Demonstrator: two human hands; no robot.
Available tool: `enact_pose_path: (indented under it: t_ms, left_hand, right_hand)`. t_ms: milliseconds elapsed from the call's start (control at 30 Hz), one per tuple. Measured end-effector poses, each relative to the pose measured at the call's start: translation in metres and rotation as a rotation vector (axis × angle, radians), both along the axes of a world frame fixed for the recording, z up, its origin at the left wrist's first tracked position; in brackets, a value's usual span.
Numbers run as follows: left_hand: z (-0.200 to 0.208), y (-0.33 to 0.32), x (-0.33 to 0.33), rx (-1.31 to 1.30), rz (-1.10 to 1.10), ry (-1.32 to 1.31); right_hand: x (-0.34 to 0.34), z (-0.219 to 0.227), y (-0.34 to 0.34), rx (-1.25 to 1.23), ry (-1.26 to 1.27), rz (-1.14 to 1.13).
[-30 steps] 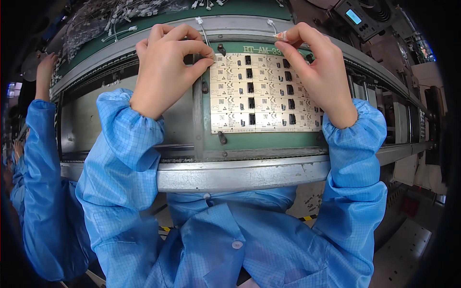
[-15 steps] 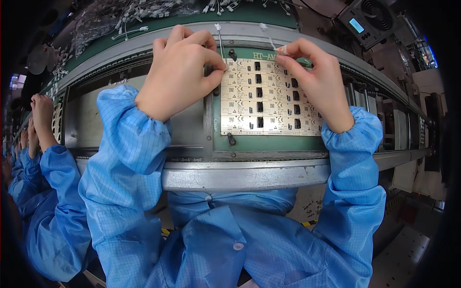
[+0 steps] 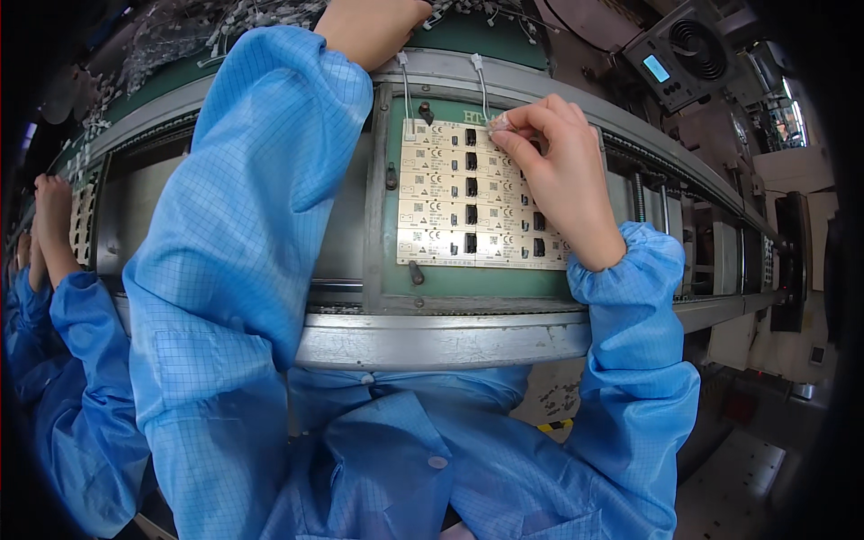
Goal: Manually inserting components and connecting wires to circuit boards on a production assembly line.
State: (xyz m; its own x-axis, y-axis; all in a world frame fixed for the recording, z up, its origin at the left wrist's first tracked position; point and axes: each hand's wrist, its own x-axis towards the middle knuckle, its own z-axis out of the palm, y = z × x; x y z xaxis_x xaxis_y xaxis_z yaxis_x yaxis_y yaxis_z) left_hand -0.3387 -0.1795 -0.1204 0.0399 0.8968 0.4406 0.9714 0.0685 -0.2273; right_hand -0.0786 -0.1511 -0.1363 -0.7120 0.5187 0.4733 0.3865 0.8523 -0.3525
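Before me, a panel of pale circuit boards (image 3: 436,191) with black components lies in a green fixture (image 3: 504,279). My right hand (image 3: 558,162) is over its upper part, thumb and forefinger pinched on the white connector end of a short cable (image 3: 483,85); the cable's other end rests on the far rail. Another short white cable (image 3: 408,90) runs from that rail to the panel's upper left corner, where its end touches the board. My left hand (image 3: 373,27) reaches past the rail beside loose cables; its fingers are mostly hidden at the picture's top edge.
A heap of white-ended cables (image 3: 256,20) and clear plastic lies on the green surface beyond the rail. A metal rail (image 3: 441,346) runs along my side. A box with a fan and lit screen (image 3: 693,54) stands far right. Another person's hand (image 3: 56,216) is at left.
My left hand has left the panel's upper left corner and moved away to the loose cables. My right hand stays at the panel's top with its cable; the view has shifted slightly.
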Motion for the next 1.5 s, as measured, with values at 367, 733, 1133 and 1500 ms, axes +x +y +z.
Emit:
enact_pose_path:
  t_ms: [367,733,1133,1500]
  left_hand:
    - [-0.010,0.006,-0.018,0.467,-0.182,-0.825]
    - [0.002,-0.025,-0.032,0.439,-0.224,-1.612]
    - [-0.003,-0.113,0.061,0.426,-0.393,-0.342]
    - [-0.021,-0.120,0.088,0.174,-0.090,-0.438]
  right_hand:
    - [0.000,-0.005,0.005,-0.057,0.008,0.056]
    - [0.000,-0.003,0.003,0.002,0.011,0.095]
    - [0.022,0.010,-0.007,0.198,-0.183,0.235]
    - [-0.067,0.011,0.120,0.172,-0.075,-0.054]
